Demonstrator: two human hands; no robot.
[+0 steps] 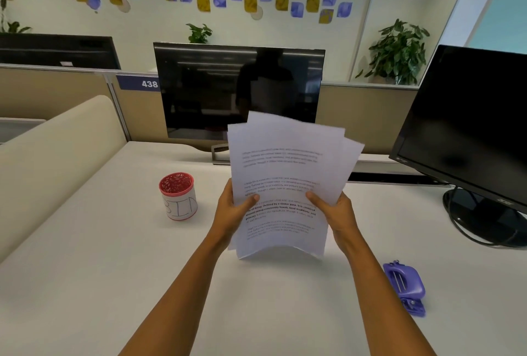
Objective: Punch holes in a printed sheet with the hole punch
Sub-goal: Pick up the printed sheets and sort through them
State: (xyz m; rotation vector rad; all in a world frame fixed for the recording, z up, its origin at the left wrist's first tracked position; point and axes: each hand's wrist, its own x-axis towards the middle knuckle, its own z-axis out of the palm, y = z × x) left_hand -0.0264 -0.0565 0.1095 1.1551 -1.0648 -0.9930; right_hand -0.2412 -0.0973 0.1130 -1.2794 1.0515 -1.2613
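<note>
A loose fan of printed sheets (285, 167) is held up above the white desk, tilted toward me, with paragraphs of black text on the front page. My left hand (233, 213) grips the stack's left edge, thumb on the front. My right hand (333, 213) grips the right edge the same way. The sheets are not squared; two corners stick out at the top right. A purple hole punch (405, 284) lies on the desk to the right of my right forearm, apart from both hands.
A red-rimmed cup labelled BIN (179, 196) stands on the desk (114, 270) left of the sheets. A dark monitor (239, 90) stands behind the paper, and a second monitor (470, 133) with its round base and cables fills the right side. A beige partition runs along the left.
</note>
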